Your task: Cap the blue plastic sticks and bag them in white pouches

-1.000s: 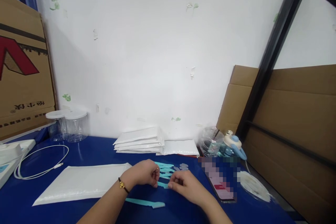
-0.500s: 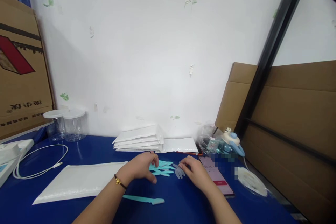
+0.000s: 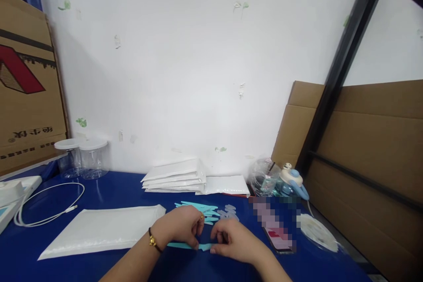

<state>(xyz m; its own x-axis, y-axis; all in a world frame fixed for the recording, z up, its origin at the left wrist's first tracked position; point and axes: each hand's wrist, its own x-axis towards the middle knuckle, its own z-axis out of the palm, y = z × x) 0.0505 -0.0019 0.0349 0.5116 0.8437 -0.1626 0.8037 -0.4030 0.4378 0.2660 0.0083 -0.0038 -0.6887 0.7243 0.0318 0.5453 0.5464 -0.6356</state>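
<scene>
A single teal eyebrow razor (image 3: 178,245) lies low over the blue table, lengthwise beneath my hands. My left hand (image 3: 185,227) is closed, with its thumb and fingertips on the razor's handle near the head. My right hand (image 3: 233,240) is pinched at the razor's head end; whether a small clear piece is between its fingers is hidden. Just beyond my hands a pile of similar teal razors (image 3: 200,206) lies partly covered by the left hand. Beside that pile, on its right, are several small translucent caps (image 3: 228,212).
A white padded mailer (image 3: 105,229) lies at left, with a stack of mailers (image 3: 175,176) by the wall. A white cable (image 3: 49,218) and lidded clear jars (image 3: 94,158) are farther left. At right are a phone (image 3: 277,233), a blue-lidded bottle (image 3: 291,180) and a round white-filled packet (image 3: 317,231).
My left hand has come down and closed on the single razor. The right hand has moved from the caps toward me and left, to the razor's head. The caps have shifted slightly.
</scene>
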